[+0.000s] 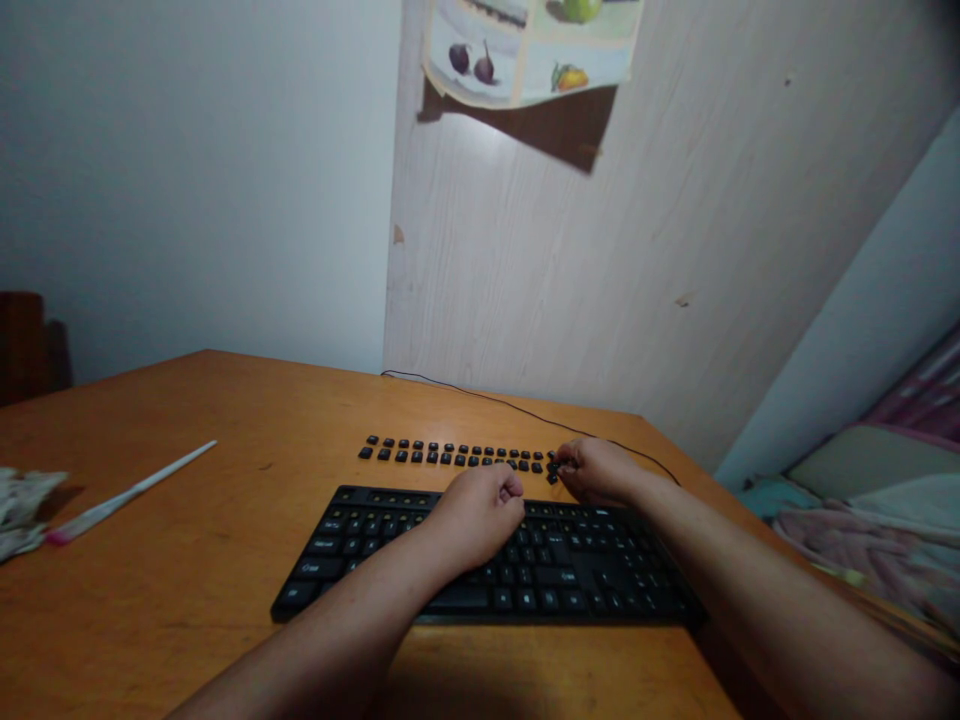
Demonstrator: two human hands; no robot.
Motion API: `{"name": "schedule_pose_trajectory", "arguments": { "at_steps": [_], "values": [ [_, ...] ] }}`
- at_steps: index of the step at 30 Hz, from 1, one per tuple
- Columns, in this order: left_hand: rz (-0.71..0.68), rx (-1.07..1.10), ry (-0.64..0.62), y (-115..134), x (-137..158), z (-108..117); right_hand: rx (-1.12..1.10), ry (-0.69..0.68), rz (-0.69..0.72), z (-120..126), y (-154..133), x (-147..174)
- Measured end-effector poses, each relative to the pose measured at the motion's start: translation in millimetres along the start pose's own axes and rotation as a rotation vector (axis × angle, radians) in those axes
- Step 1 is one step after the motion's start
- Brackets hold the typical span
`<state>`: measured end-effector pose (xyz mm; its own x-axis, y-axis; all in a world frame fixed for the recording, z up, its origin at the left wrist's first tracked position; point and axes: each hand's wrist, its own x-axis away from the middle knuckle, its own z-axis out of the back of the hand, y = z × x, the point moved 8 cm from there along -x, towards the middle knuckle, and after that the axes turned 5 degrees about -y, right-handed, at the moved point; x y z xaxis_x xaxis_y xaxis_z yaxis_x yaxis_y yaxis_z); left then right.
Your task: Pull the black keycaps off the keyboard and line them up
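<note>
A black keyboard [540, 580] lies across the table in front of me, with its upper key row stripped of caps. Behind it, several loose black keycaps [401, 456] are laid out in two rows. My left hand [480, 510] is closed above the middle of the keyboard, thumb against the curled fingers; whatever might be inside is hidden. At the right end of the rows, my right hand [600, 470] has its fingertips pinched together on a small black keycap [562, 466]. Other keycaps [553, 478] lie right beside those fingertips.
A thin black cable [480, 394] runs along the back of the wooden table [187, 620]. To the left lie a white, pink-ended stick [142, 488] and a crumpled pale cloth or paper [26, 510]. A wall rises behind; bedding [847, 540] is at right.
</note>
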<state>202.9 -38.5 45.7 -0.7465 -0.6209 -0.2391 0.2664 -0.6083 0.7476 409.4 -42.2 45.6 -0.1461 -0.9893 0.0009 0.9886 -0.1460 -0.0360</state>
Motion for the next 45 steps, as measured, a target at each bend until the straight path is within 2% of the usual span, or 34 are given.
{"name": "schedule_pose_trajectory", "arguments": {
  "at_steps": [12, 34, 45],
  "values": [
    [0.024, -0.028, -0.017, 0.2, 0.4, -0.2, -0.097, -0.056, 0.085, 2.4, -11.3, 14.5],
    [0.015, -0.036, -0.020, 0.5, 0.1, -1.0, -0.070, -0.109, 0.075, -1.9, -24.1, 14.7],
    [0.010, -0.034, -0.017, 0.1, 0.0, -0.4, -0.059, -0.085, 0.062, 3.2, -9.9, 10.7]
  ]
}}
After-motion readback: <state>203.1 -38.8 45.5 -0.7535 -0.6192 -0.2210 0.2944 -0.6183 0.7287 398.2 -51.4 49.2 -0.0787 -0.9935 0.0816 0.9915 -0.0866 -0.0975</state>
